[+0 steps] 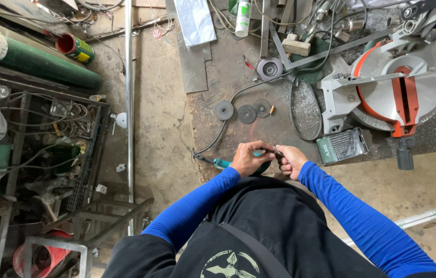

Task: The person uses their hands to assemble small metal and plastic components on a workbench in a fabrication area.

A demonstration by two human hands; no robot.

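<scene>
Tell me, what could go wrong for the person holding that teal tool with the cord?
The left hand grips a teal corded power tool, probably a grinder, and the right hand works at its head with bare fingers; if it is plugged in and starts, they could get cut. Its black cord loops across the floor past three loose grinding discs, so a foot might snag it. The miter saw sits close by.

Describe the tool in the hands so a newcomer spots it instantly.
Start at the big orange-and-grey mitre saw at upper right, then follow the black cable down to the hands. Both hands grip a teal-bodied power tool, the only teal item there, below three loose grey discs.
</scene>
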